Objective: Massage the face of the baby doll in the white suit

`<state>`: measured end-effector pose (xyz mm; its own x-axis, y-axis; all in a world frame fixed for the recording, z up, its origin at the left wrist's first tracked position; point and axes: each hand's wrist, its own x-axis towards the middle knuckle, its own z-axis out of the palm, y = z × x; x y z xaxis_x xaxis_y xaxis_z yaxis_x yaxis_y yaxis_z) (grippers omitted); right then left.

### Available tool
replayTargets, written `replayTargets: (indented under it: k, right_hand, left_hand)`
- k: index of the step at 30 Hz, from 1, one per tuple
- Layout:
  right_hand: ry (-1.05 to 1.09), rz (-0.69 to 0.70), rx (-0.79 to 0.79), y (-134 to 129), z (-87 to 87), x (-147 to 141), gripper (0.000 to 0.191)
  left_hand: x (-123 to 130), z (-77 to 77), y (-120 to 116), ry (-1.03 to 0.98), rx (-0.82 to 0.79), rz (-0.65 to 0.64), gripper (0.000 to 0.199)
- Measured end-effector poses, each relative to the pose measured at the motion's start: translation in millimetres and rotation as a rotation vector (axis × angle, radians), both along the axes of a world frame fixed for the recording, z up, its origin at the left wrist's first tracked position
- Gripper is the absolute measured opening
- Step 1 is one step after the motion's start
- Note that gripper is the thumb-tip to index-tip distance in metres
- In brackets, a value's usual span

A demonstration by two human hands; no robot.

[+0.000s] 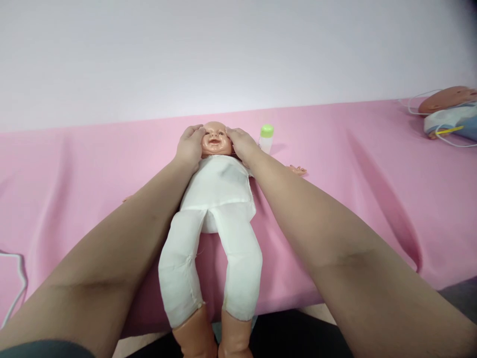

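Note:
A baby doll (219,184) with a white cloth body lies on its back on a pink sheet (320,144), its feet toward me. My left hand (192,144) rests against the side of the doll's head at the left of the view. On the opposite side, my right hand (241,144) touches the head near the temple. The doll's smiling face shows between my two hands, and its head is held between them. My fingertips are partly hidden behind the head. Just right of my right hand stands a small bottle (266,138) with a green cap.
Another doll (449,107) with white cords and a yellow strip lies at the far right. A white cable (20,273) runs along the left edge. Behind the pink sheet rises a pale wall (223,54).

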<state>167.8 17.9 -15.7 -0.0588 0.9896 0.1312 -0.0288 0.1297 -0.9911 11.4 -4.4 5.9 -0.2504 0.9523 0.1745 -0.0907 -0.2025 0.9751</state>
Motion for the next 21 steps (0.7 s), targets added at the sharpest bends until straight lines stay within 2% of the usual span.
replayTargets:
  k: [8,16,21]
  right_hand:
    - [0.002,0.003,0.043,9,-7.8,1,0.044]
    - [0.027,0.022,0.019,12,-9.9,0,0.050]
    - [0.018,0.045,0.040,20,-15.1,1,0.051]
  left_hand:
    - [-1,-2.3,3,0.006,0.008,-0.001,0.021]
    - [-1,-3.1,2,-0.014,0.024,-0.015,0.010]
    - [0,-6.0,5,-0.010,0.024,-0.008,0.017]
